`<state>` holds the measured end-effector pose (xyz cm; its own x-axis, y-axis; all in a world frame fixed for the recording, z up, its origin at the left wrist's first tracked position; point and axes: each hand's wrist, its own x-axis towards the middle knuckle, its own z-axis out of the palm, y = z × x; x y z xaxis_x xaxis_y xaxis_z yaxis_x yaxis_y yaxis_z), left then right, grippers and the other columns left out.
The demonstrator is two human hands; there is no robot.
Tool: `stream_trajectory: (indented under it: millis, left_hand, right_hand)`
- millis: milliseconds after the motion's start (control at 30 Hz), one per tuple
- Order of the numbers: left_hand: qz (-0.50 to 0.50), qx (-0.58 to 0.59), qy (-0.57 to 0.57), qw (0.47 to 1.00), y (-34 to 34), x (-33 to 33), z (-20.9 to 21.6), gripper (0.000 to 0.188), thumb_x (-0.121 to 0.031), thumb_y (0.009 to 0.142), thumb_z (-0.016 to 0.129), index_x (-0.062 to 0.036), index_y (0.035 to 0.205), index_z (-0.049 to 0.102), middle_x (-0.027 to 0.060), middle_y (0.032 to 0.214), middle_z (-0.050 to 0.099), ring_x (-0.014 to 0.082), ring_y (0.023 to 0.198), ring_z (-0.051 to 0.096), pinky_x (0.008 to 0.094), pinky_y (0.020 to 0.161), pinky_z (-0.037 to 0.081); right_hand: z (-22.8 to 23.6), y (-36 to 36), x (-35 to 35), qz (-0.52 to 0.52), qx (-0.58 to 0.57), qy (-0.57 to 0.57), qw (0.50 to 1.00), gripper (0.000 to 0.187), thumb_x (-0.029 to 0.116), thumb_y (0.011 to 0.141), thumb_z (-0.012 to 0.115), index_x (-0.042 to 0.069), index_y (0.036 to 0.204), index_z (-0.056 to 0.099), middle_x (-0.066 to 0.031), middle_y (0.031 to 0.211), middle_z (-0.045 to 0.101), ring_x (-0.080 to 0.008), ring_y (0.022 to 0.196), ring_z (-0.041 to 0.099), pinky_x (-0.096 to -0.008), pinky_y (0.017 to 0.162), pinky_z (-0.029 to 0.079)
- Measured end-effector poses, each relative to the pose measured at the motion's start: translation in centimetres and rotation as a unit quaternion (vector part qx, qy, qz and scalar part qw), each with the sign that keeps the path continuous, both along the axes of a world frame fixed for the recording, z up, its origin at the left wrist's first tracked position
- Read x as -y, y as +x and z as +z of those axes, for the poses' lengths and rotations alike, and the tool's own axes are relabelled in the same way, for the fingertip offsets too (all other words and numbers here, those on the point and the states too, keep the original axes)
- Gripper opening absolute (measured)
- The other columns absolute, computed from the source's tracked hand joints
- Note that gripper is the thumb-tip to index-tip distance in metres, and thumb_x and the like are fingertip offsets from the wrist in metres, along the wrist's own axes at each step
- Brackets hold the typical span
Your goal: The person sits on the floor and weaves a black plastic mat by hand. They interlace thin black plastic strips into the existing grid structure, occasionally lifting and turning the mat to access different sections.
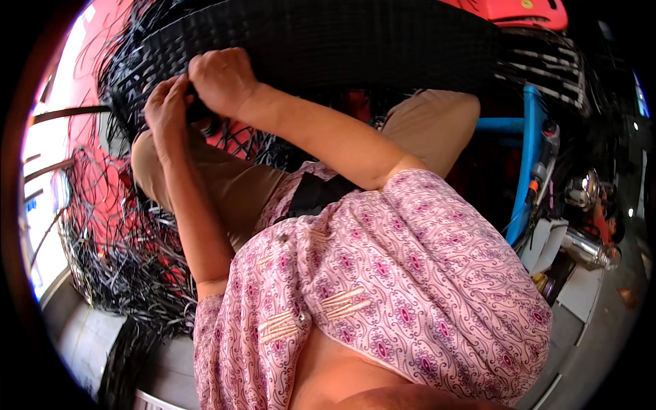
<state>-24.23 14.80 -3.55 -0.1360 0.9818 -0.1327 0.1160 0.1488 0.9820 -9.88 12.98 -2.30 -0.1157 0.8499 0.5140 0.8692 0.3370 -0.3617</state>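
Note:
A long black woven panel (pixel 328 44), plaited from flat strips, lies across my lap and curves along the top of the head view. At its near left edge my two hands meet, fingertips almost touching. My left hand (pixel 166 109) is closed in a pinch, thumb and fingers drawn together by the weave. Beside it, my right hand (pixel 224 80) is curled closed with its back turned up, resting against the panel's edge. Whatever lies between the fingers of either hand is hidden or too thin to make out.
Loose black strips (pixel 130 266) are heaped at the left over a red surface (pixel 96 205). A blue frame (pixel 529 157) stands at the right, with tools and a shiny metal cylinder (pixel 588 249) beyond it. A red plastic piece (pixel 526 12) sits at the top right.

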Motion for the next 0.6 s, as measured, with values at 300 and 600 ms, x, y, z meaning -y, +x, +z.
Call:
stream_trajectory:
  millis: [300,600]
  left_hand:
    - [0.036,-0.076,0.021,0.996,-1.0,1.5,2.5,0.024,-0.020,0.088,0.071,0.0019,0.096,0.073,0.0067,0.080,0.072,0.0121,0.066,0.069,0.0252,0.063,0.053]
    - [0.074,-0.075,0.133,0.985,-4.3,3.7,6.5,0.015,-0.016,0.093,0.071,-0.0018,0.098,0.071,-0.0005,0.083,0.068,0.0046,0.067,0.058,0.0200,0.062,0.049]
  right_hand:
    - [2.2,2.0,2.3,0.066,-0.080,-0.004,0.995,0.028,0.008,0.077,0.072,0.010,0.104,0.063,-0.0062,0.094,0.066,-0.0272,0.090,0.066,-0.0402,0.083,0.049]
    - [2.2,1.2,1.3,0.112,-0.203,0.087,0.969,0.030,0.007,0.078,0.077,0.008,0.107,0.068,-0.0038,0.098,0.068,-0.0195,0.086,0.068,-0.0336,0.080,0.054]
